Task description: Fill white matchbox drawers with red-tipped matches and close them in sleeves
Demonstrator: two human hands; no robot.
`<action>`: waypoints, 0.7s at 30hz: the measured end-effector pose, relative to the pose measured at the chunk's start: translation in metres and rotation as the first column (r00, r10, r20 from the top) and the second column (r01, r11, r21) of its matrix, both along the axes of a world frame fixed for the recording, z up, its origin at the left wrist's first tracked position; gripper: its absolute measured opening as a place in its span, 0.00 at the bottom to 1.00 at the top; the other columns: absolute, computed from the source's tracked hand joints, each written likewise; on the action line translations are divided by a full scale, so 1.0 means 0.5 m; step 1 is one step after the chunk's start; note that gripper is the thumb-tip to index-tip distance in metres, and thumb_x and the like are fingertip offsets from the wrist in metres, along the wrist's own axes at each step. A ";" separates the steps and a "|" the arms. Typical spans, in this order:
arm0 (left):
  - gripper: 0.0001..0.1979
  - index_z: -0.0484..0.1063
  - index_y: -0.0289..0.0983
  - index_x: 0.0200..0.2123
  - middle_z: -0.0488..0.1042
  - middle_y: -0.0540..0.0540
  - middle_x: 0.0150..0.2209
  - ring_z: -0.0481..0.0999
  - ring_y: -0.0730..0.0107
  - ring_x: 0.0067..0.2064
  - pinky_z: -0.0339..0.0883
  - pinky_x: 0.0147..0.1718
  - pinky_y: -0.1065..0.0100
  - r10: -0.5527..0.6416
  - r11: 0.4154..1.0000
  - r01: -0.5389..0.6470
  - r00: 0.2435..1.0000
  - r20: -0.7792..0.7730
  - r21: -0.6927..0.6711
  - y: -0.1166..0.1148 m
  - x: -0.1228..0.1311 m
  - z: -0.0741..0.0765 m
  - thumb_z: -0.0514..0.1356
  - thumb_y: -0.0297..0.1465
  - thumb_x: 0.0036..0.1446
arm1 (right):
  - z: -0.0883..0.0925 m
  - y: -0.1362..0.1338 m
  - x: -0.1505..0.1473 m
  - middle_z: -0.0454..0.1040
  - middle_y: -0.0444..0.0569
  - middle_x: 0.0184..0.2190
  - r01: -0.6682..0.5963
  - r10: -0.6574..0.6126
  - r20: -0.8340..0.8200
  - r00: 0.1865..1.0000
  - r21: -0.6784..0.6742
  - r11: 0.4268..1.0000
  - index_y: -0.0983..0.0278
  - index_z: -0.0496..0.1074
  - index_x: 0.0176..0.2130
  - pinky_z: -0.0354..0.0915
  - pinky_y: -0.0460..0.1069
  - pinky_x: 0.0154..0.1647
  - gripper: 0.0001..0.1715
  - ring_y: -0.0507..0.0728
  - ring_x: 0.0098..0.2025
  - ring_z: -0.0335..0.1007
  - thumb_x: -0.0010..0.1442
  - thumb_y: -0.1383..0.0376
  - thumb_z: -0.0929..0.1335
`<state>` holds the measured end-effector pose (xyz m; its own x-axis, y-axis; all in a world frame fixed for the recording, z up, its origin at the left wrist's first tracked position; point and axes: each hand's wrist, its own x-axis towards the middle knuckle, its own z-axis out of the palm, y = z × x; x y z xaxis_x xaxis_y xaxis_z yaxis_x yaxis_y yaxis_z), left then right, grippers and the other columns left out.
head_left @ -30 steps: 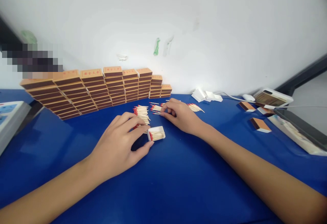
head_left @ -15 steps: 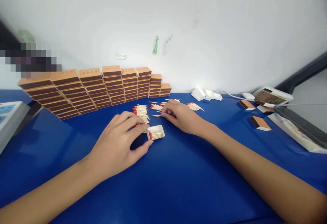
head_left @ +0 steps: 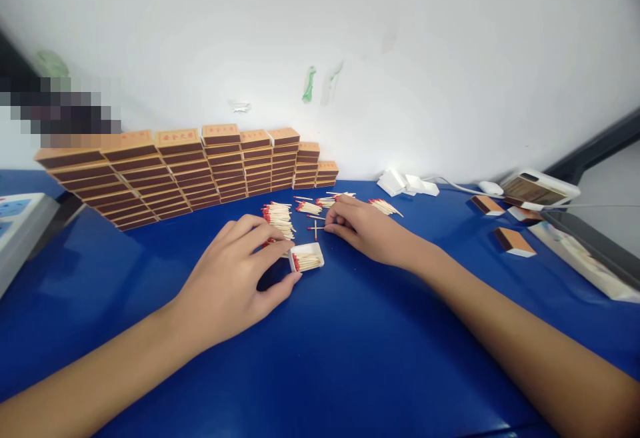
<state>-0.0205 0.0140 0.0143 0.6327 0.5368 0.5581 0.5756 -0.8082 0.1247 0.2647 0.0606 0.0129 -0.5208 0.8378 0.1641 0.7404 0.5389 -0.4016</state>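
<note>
My left hand point(head_left: 237, 271) steadies a small white matchbox tray point(head_left: 316, 264) on the blue table, thumb and fingers at its left end. Red-headed matches lie inside that tray, heads toward my left hand. Just beyond it, my right hand point(head_left: 363, 228) is closed in a pinch at the end of a single match point(head_left: 321, 228), which crosses another loose match. A thick heap of matches point(head_left: 280, 219) lies behind the left fingertips. Smaller match piles point(head_left: 309, 208) lie behind the pinch, partly covered by the right hand, and another pile point(head_left: 384, 207) is beyond its knuckles.
Stacked matchboxes point(head_left: 185, 171) form a stepped wall along the back left. White empty trays point(head_left: 400, 183) sit against the wall. Rightward are loose matchboxes point(head_left: 515, 242), a white device point(head_left: 543, 187) with a cable, and a pouch point(head_left: 583, 261). A booklet stack point(head_left: 27, 231) stands at left.
My right hand has shifted slightly right, and crossed matches now show at its fingertips. The left hand still steadies the tray. The whole view has moved a little.
</note>
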 end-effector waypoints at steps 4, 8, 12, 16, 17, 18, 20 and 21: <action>0.10 0.80 0.36 0.48 0.81 0.40 0.47 0.77 0.51 0.51 0.74 0.48 0.50 -0.011 1.000 0.011 1.000 -0.009 0.002 -0.002 0.000 -0.001 0.65 0.34 0.68 | 0.002 -0.005 -0.013 0.71 0.52 0.47 -0.041 0.042 -0.043 0.998 0.018 0.999 0.59 0.72 0.50 0.67 0.53 0.46 0.08 0.59 0.44 0.71 0.74 0.68 0.65; 0.10 0.80 0.36 0.49 0.81 0.41 0.47 0.76 0.52 0.50 0.74 0.48 0.50 -0.005 1.000 0.005 1.000 -0.001 0.006 -0.003 0.001 0.000 0.66 0.33 0.68 | -0.003 -0.002 -0.027 0.69 0.51 0.45 -0.076 0.077 -0.030 0.997 0.033 0.997 0.61 0.73 0.45 0.67 0.54 0.48 0.06 0.59 0.44 0.70 0.75 0.68 0.66; 0.10 0.80 0.36 0.48 0.81 0.41 0.47 0.77 0.52 0.51 0.74 0.49 0.50 -0.008 1.000 0.008 1.000 0.006 0.009 -0.002 0.001 0.001 0.66 0.33 0.68 | -0.006 0.000 -0.025 0.69 0.50 0.42 -0.042 0.043 -0.060 0.997 0.017 0.999 0.62 0.72 0.41 0.66 0.52 0.42 0.06 0.57 0.40 0.68 0.74 0.66 0.67; 0.09 0.80 0.36 0.48 0.81 0.41 0.47 0.77 0.52 0.51 0.74 0.49 0.51 -0.008 1.000 0.008 1.000 0.002 0.010 -0.001 0.002 0.001 0.66 0.33 0.68 | -0.002 -0.004 -0.014 0.69 0.50 0.41 -0.013 0.015 -0.085 0.996 0.024 1.000 0.62 0.73 0.41 0.65 0.52 0.42 0.07 0.58 0.40 0.68 0.74 0.66 0.67; 0.09 0.80 0.37 0.48 0.81 0.41 0.47 0.77 0.52 0.50 0.74 0.49 0.51 -0.008 1.000 0.008 1.000 0.001 0.008 -0.002 0.001 0.001 0.66 0.33 0.68 | -0.001 -0.005 -0.011 0.69 0.50 0.41 -0.002 0.004 -0.083 0.997 0.026 1.000 0.62 0.74 0.41 0.65 0.52 0.41 0.06 0.58 0.40 0.68 0.73 0.66 0.67; 0.09 0.80 0.37 0.48 0.81 0.41 0.47 0.77 0.52 0.50 0.74 0.49 0.51 -0.007 1.000 0.007 1.000 0.000 0.007 -0.002 0.001 0.001 0.66 0.34 0.68 | 0.000 -0.006 -0.009 0.69 0.50 0.41 0.009 -0.007 -0.077 0.997 0.027 1.000 0.62 0.74 0.41 0.64 0.52 0.41 0.06 0.58 0.40 0.68 0.73 0.66 0.67; 0.09 0.80 0.37 0.48 0.81 0.42 0.47 0.77 0.53 0.51 0.74 0.49 0.51 -0.005 1.000 0.005 1.000 0.002 0.004 -0.001 0.001 0.001 0.66 0.34 0.68 | 0.002 -0.007 -0.005 0.69 0.50 0.41 0.021 -0.020 -0.061 0.998 0.023 1.000 0.62 0.74 0.41 0.64 0.52 0.41 0.07 0.57 0.39 0.68 0.73 0.66 0.67; 0.09 0.80 0.37 0.48 0.81 0.42 0.47 0.77 0.53 0.51 0.74 0.49 0.51 -0.005 1.000 0.005 1.000 0.004 0.005 -0.001 0.001 0.000 0.65 0.34 0.68 | 0.002 -0.008 -0.004 0.68 0.50 0.41 0.022 -0.021 -0.055 0.998 0.019 1.000 0.62 0.75 0.41 0.64 0.52 0.40 0.07 0.57 0.39 0.68 0.73 0.65 0.67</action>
